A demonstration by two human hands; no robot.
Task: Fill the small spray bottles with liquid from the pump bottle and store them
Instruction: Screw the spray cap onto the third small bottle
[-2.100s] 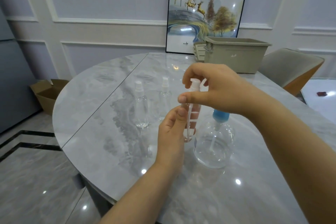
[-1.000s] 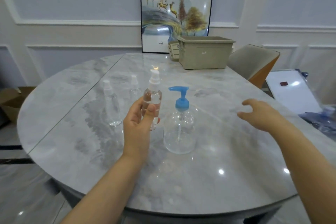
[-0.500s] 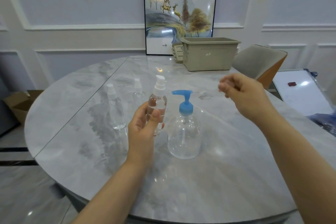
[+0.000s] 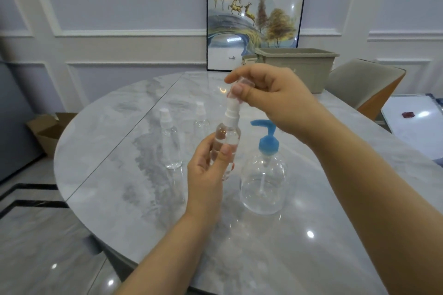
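From over the person's shoulders, the left hand [image 4: 208,170] is curled round the body of a small spray bottle [image 4: 227,142], holding it upright above the marble table [image 4: 119,175], thumb pressed against its front. The bottle looks filled with clear liquid, and its white sprayer top is in place. The right hand [image 4: 275,100] comes in from above, thumb and forefinger pinching a small clear cap [image 4: 237,90] right over the sprayer nozzle; whether the cap already touches the nozzle I cannot tell.

Just right of the held bottle stands the pump bottle [image 4: 263,182] with its blue pump head, resting on the table. To the left stand two more small spray bottles, a nearer one [image 4: 170,143] and a farther one [image 4: 201,118], both upright and apart from each other.

At the far edge of the table sits a beige storage bin [image 4: 302,67], with a framed deer painting [image 4: 256,17] leaning against the wall behind it. A chair [image 4: 366,84] is at the right, a cardboard box [image 4: 45,132] on the floor at the left.
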